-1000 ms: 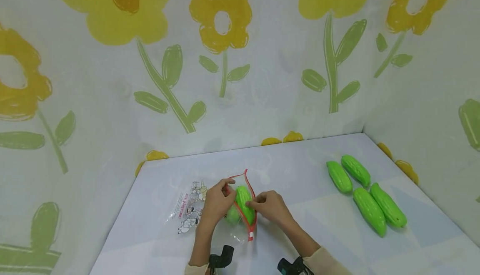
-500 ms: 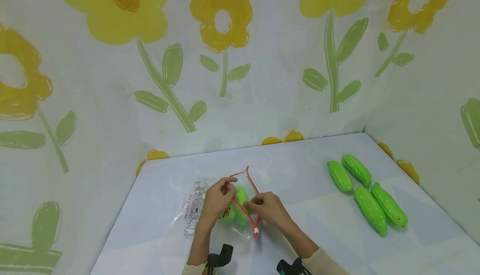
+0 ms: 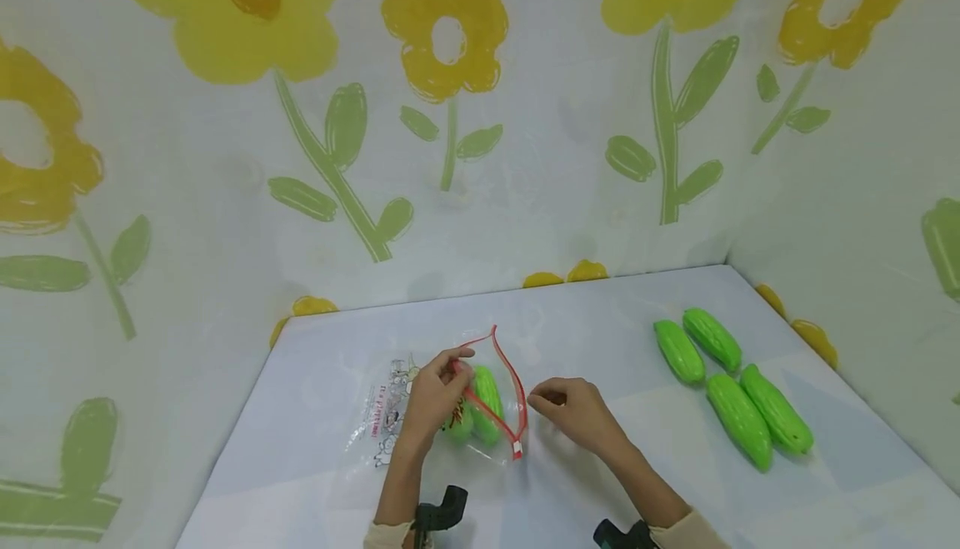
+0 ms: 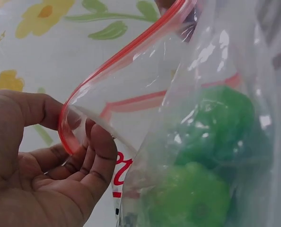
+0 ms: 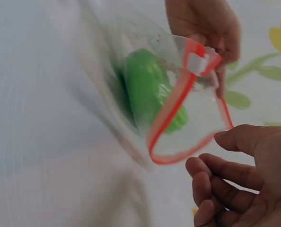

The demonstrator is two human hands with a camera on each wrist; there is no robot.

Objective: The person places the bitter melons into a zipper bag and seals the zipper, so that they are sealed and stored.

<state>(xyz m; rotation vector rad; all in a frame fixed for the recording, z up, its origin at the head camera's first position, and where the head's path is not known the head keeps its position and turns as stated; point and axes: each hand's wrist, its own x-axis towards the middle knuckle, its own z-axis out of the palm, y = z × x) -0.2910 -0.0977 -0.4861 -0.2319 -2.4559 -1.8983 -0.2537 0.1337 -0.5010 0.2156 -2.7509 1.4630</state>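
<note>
A clear zip bag with a red zip edge and a white slider lies with its mouth spread. Two bright green, ridged, cucumber-like vegetables are inside it, seen through the film. My left hand pinches one red edge between thumb and fingers, as the left wrist view also shows. Just to the right of the mouth is my right hand, fingers loosely curled around nothing. In the right wrist view its thumb and fingertips are close beside the red rim; whether they touch it I cannot tell.
Several more green vegetables lie grouped on the right side of the white table. Cartoon figures and red lettering are printed on the bag's left part. Behind the table stands a wall with painted yellow flowers.
The second vegetable, which stuck up through the bag's mouth, now lies fully inside. My right hand has let go of it and drawn back to the right. The left hand keeps its pinch.
</note>
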